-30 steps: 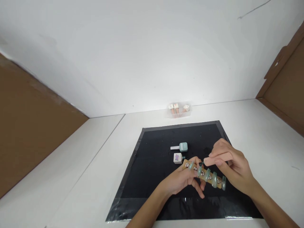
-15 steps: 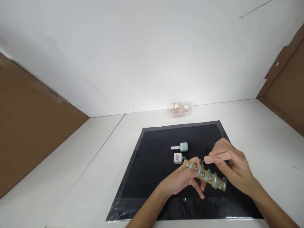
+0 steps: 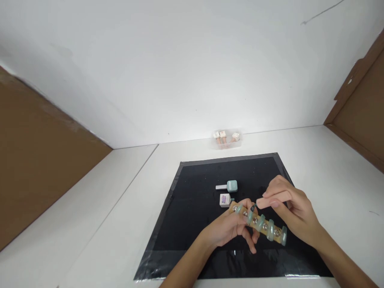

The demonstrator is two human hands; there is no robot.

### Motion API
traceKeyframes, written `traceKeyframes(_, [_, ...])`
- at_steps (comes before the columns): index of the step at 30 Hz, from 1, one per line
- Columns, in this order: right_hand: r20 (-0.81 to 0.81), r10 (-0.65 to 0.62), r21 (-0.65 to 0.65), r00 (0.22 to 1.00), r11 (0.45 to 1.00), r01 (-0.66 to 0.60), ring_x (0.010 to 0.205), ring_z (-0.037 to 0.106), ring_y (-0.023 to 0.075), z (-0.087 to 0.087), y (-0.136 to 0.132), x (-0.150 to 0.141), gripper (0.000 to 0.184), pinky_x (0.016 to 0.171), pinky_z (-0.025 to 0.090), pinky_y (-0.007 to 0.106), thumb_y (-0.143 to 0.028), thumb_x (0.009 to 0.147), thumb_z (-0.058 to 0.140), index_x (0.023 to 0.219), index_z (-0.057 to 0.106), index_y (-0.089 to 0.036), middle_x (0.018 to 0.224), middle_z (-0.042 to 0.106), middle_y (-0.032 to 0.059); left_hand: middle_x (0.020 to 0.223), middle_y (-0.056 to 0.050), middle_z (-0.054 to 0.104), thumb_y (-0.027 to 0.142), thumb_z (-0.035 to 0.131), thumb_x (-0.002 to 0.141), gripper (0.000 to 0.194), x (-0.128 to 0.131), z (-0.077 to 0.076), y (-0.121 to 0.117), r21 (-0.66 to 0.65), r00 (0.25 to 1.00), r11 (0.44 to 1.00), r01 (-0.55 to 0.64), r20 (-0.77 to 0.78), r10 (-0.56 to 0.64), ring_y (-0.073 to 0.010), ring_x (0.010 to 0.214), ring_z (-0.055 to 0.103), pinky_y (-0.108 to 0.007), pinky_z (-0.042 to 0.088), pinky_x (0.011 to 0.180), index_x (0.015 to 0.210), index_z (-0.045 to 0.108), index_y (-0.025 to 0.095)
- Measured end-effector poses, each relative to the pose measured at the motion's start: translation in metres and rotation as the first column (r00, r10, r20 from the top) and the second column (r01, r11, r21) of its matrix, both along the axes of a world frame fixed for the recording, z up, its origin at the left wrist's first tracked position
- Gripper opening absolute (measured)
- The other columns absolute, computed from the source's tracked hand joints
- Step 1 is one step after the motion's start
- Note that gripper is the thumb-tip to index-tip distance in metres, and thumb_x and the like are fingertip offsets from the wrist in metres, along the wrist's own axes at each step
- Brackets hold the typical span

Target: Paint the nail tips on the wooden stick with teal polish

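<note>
The left hand point(image 3: 223, 231) has its fingers closed on one end of a tan strip point(image 3: 265, 231), which carries five green nail-shaped pieces point(image 3: 270, 230) with silver balls between them. From this grip, the long axis of the strip goes to the right and slantwise back toward the person, so its free end lies below the right hand point(image 3: 300, 212). The right hand pinches a pink handle point(image 3: 274, 199) between thumb and fingers, and the handle points left, across the strip. Its small dark brush tip point(image 3: 252, 208) is at the second green piece, counted from the left grip; if it touches, I cannot tell. The left hand is the nearer one to this piece. Just beyond the left fingers lies a white bottle point(image 3: 225, 200), its neck to the right, with a purplish picture on the side and no words that I can read. Beyond it is a teal bottle point(image 3: 232, 186) with a silvery cap, pointing left; its pale label is too small for reading. Both bottles lie on a black mat point(image 3: 195, 188). Farther from both grips, a clear tray point(image 3: 225, 147) holds three white-and-pink bottles point(image 3: 222, 135).
</note>
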State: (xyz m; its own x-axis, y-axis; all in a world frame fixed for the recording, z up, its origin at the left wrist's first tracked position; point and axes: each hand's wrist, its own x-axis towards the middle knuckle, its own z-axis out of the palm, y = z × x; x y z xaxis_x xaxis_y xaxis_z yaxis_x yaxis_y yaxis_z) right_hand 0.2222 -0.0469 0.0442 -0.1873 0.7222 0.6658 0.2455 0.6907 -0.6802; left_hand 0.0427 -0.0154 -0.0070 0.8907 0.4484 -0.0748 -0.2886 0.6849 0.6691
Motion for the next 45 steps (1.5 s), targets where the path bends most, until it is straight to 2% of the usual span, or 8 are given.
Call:
traceKeyframes(7, [-0.001,0.129,0.018,0.992,0.991,-0.129,0.067,0.053,0.0154,0.0029,0.0015,-0.0014,0.019,0.059,0.043,0.031,-0.027,0.097,0.045,0.093,0.064,-0.025,0.072,0.064,0.0006,0.068,0.002,0.059,0.029,0.067,0.073,0.029,-0.0002,0.0003,0.0007,0.007,1.000,1.000,0.011,0.004,-0.011,-0.0103,0.056,0.061,-0.025,0.057,0.048,0.080,0.041,0.017])
traceKeyframes(12, [0.033,0.010,0.016,0.999,1.000,-0.011,0.070,0.055,0.0156,0.0022,0.0008,0.0002,0.015,0.060,0.044,0.030,-0.018,0.093,0.051,0.090,0.064,-0.025,0.077,0.065,0.0006,0.069,0.001,0.058,0.026,0.064,0.076,0.025,-0.0008,-0.0011,-0.0001,0.012,0.999,0.999,0.035,-0.013,-0.035,-0.0102,0.057,0.061,-0.024,0.057,0.049,0.080,0.041,0.017])
traceKeyframes(15, [-0.008,-0.040,0.031,0.999,0.999,0.040,0.070,0.055,0.0160,-0.0003,-0.0008,0.0001,0.017,0.062,0.044,0.032,-0.018,0.094,0.049,0.090,0.063,-0.026,0.077,0.065,0.0006,0.071,0.002,0.057,0.026,0.066,0.074,0.026,-0.0017,-0.0023,-0.0007,0.012,1.000,0.999,0.032,-0.001,-0.032,-0.0098,0.056,0.061,-0.024,0.057,0.048,0.079,0.043,0.016])
traceKeyframes(18, [-0.055,0.009,0.045,0.998,0.999,-0.007,0.069,0.054,0.0166,-0.0008,-0.0016,-0.0004,0.017,0.062,0.044,0.034,-0.023,0.096,0.046,0.091,0.063,-0.026,0.077,0.065,0.0015,0.071,0.001,0.059,0.026,0.066,0.075,0.026,-0.0017,-0.0034,-0.0009,0.006,1.000,1.000,0.023,0.011,-0.023,-0.0105,0.057,0.061,-0.025,0.057,0.048,0.080,0.042,0.017])
traceKeyframes(22, [0.013,0.101,0.055,0.995,0.993,-0.102,0.067,0.053,0.0161,0.0030,-0.0003,-0.0012,0.017,0.060,0.043,0.032,-0.027,0.097,0.045,0.095,0.062,-0.026,0.074,0.066,0.0010,0.068,0.000,0.060,0.027,0.066,0.075,0.027,0.0001,-0.0023,-0.0005,-0.002,1.000,1.000,0.029,0.008,-0.029,-0.0109,0.057,0.062,-0.024,0.057,0.048,0.082,0.042,0.017])
traceKeyframes(27, [0.040,0.037,0.063,0.999,0.997,-0.039,0.065,0.053,0.0163,0.0067,0.0001,-0.0024,0.017,0.057,0.043,0.032,-0.026,0.097,0.045,0.096,0.062,-0.025,0.073,0.066,0.0015,0.068,0.000,0.060,0.028,0.066,0.075,0.028,0.0006,0.0010,0.0000,-0.009,0.999,1.000,0.029,-0.019,-0.029,-0.0106,0.057,0.062,-0.023,0.057,0.047,0.080,0.041,0.017])
traceKeyframes(36, [0.020,0.002,0.075,1.000,0.997,-0.004,0.063,0.053,0.0170,0.0059,0.0000,-0.0017,0.017,0.056,0.043,0.032,-0.026,0.095,0.046,0.092,0.063,-0.023,0.069,0.064,0.0022,0.068,0.001,0.061,0.028,0.070,0.071,0.030,-0.0001,0.0028,0.0009,-0.018,1.000,1.000,0.017,0.002,-0.017,-0.0110,0.055,0.062,-0.025,0.057,0.046,0.079,0.042,0.017])
traceKeyframes(45, [-0.011,0.032,0.083,0.999,0.996,-0.031,0.065,0.054,0.0183,0.0022,0.0014,-0.0030,0.018,0.059,0.044,0.035,-0.026,0.096,0.045,0.097,0.063,-0.025,0.072,0.065,0.0028,0.070,0.001,0.060,0.027,0.068,0.073,0.028,-0.0032,0.0018,0.0016,-0.011,0.999,1.000,0.027,0.022,-0.027,-0.0113,0.057,0.062,-0.025,0.056,0.047,0.081,0.043,0.017])
